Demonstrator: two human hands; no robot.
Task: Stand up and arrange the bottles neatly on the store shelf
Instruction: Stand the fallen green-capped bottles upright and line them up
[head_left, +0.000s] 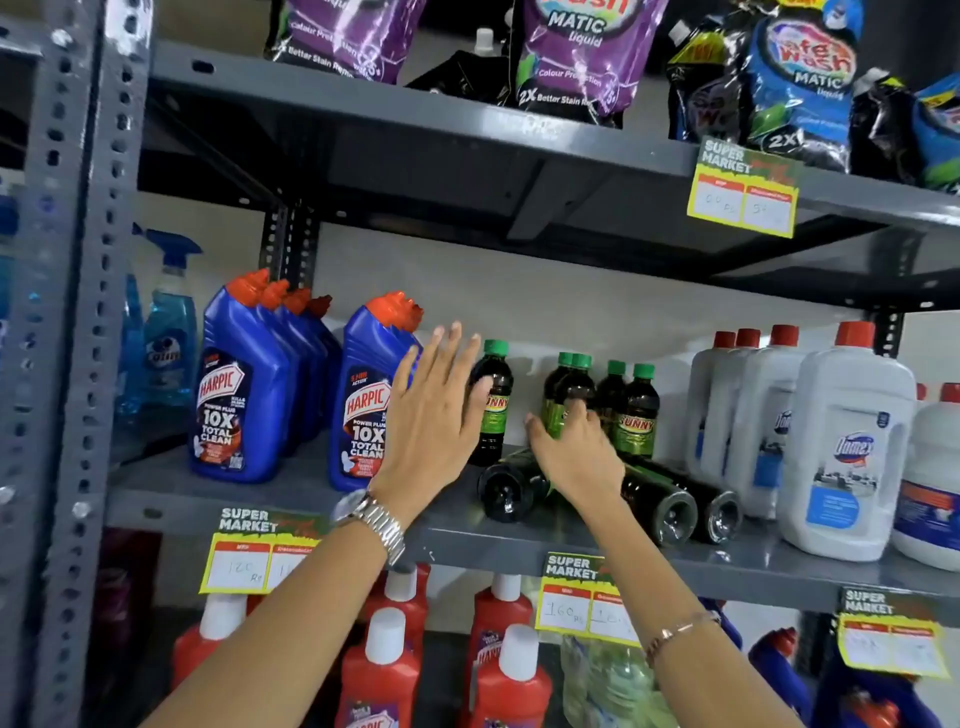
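Several small dark bottles with green caps and "Sunny" labels stand on the middle grey shelf (291, 499). One upright bottle (496, 400) is just beside my left hand (434, 421), which is flat and spread, its thumb touching the bottle. A group of upright ones (631, 410) stands further right. Three dark bottles lie on their sides, bases toward me: one (506, 491) at left, two (672, 512) at right. My right hand (574, 452) rests over the lying bottles, fingers reaching an upright bottle (558, 400); whether it grips anything is unclear.
Blue Harpic bottles (239, 395) stand left of my hands, white Domex jugs (847, 447) to the right. Detergent pouches (571, 57) sit on the shelf above, red bottles (384, 670) below. Yellow price tags (743, 189) hang from shelf edges. A perforated upright post (78, 312) stands at left.
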